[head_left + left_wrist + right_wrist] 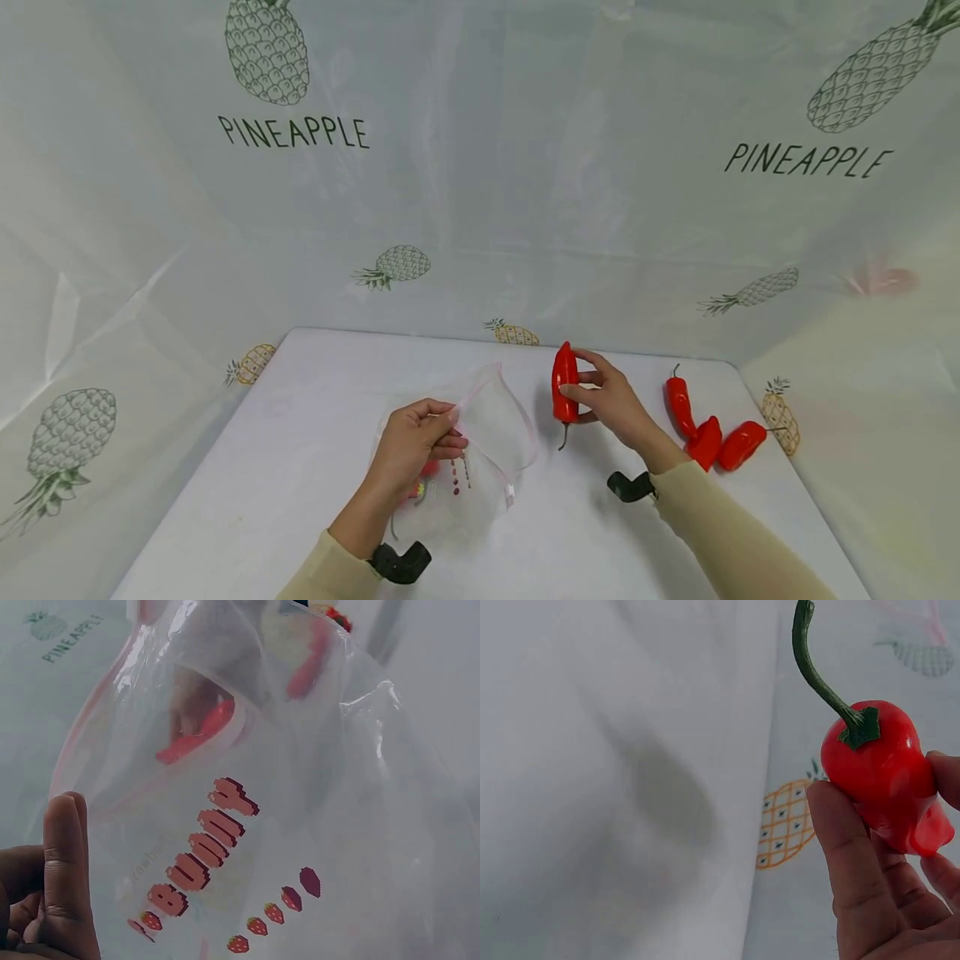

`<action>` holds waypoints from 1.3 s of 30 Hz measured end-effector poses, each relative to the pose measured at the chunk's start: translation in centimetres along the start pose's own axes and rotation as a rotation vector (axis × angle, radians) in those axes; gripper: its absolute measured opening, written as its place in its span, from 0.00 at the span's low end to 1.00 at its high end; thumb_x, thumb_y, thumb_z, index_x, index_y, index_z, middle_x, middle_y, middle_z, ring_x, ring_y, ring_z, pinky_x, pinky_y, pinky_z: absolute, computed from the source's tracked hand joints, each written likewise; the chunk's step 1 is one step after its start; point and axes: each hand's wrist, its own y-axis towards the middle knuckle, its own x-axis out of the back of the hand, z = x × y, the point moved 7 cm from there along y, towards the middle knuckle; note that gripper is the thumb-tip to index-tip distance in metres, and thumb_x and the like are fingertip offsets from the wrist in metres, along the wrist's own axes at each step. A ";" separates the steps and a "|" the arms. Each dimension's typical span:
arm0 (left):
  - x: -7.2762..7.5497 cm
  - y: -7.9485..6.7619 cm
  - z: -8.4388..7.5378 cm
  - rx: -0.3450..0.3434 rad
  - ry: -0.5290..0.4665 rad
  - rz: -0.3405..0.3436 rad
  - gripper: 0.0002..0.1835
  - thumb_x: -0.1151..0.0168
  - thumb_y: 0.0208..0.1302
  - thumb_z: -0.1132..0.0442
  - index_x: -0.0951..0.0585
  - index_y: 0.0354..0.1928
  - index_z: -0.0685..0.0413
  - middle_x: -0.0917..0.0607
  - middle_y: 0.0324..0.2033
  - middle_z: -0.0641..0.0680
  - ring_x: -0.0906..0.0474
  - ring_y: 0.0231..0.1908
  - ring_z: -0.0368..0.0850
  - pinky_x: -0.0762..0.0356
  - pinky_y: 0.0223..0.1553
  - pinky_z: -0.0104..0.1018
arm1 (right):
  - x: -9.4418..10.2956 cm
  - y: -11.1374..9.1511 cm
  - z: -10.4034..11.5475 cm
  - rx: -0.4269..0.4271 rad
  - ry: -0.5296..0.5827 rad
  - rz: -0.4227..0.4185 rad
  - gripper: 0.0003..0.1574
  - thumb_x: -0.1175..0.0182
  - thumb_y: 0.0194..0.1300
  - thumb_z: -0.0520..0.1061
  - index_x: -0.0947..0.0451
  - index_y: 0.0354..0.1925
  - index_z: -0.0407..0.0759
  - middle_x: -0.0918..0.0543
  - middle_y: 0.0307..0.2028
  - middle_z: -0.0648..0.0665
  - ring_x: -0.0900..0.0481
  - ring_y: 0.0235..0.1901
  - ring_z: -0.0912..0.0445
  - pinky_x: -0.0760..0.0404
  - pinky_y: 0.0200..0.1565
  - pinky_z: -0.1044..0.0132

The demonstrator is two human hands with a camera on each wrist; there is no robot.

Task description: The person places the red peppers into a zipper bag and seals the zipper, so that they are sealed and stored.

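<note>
Your left hand [416,437] pinches the pink edge of a clear plastic bag [480,500] between thumb and fingers, and the mouth of the bag gapes toward the right; your right hand [611,400] holds a glossy red pepper [565,383] just beyond that mouth, thumb on one side and fingers on the other; the pepper is outside the bag and apart from it, its green stem [562,437] pointing back toward you; through the plastic near your left hand you can see something red [429,468], too blurred to make out fully; in your left wrist view the bag's print shows the word BUNNY [202,851] and a row of small strawberries [274,913]; to the right on the white surface [247,492], near your right forearm, three more red peppers lie close together, one long [679,406] set farthest back, one in the middle [705,443] partly behind your sleeve [727,533], and one outermost [741,446] with its stem pointing right; behind the surface hangs a pale sheet [525,167] printed with pineapples.
</note>
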 end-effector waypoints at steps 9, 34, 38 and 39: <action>-0.6 -0.2 -0.4 -0.007 -0.001 0.015 0.16 0.34 0.74 0.64 0.19 0.55 0.70 0.10 0.32 0.60 0.08 0.32 0.55 0.08 0.37 0.39 | -1.1 -1.7 2.0 0.012 0.013 0.028 0.54 0.26 0.67 0.47 0.43 0.81 0.50 0.26 0.66 0.29 0.22 0.61 0.34 0.07 0.40 0.49; -2.2 -0.7 -0.6 -0.072 0.150 0.007 0.15 0.33 0.74 0.57 0.15 0.54 0.59 0.08 0.36 0.63 0.08 0.34 0.57 0.08 0.38 0.38 | -6.3 -6.5 5.7 -0.050 0.042 0.301 0.45 0.28 0.65 0.42 0.34 0.76 0.42 0.20 0.54 0.34 0.14 0.47 0.43 0.08 0.34 0.46; -2.9 -1.0 -0.8 -0.074 0.148 0.040 0.15 0.33 0.75 0.56 0.16 0.54 0.59 0.08 0.37 0.63 0.08 0.36 0.58 0.08 0.40 0.38 | -6.9 -6.7 5.7 -0.067 0.018 0.331 0.44 0.28 0.64 0.43 0.32 0.74 0.40 0.19 0.52 0.34 0.14 0.45 0.44 0.08 0.33 0.47; -3.2 -1.2 -0.8 -0.076 0.148 0.050 0.15 0.33 0.75 0.56 0.16 0.55 0.59 0.08 0.36 0.62 0.08 0.36 0.58 0.08 0.40 0.39 | -7.0 -6.7 5.7 -0.070 0.015 0.335 0.43 0.29 0.64 0.43 0.32 0.74 0.40 0.18 0.51 0.35 0.14 0.45 0.44 0.08 0.32 0.47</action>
